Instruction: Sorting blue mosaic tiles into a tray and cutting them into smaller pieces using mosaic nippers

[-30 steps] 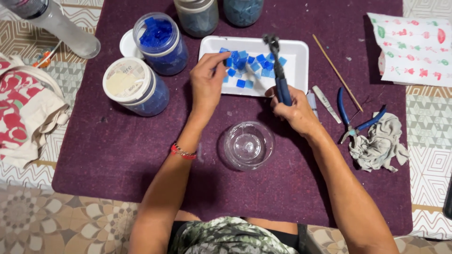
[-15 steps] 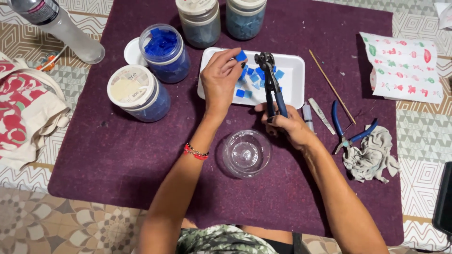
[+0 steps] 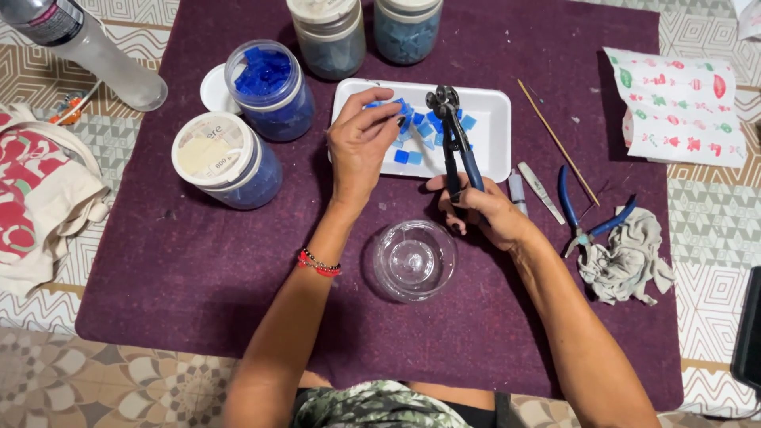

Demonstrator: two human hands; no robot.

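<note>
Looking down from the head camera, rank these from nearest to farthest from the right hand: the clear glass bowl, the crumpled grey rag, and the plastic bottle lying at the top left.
Measured from the right hand, which grips the wheeled nippers:
1. Clear glass bowl, just below and to its left.
2. Crumpled grey rag, off to its right at the mat's edge.
3. Plastic bottle, far across at the top left corner.

Round cream label [image 3: 208,150] tops left blue jar [image 3: 238,178]

A home craft spot — patterned floor tiles [image 3: 95,380], purple felt mat [image 3: 198,277], jars of blue mosaic glass [image 3: 269,87]
</note>
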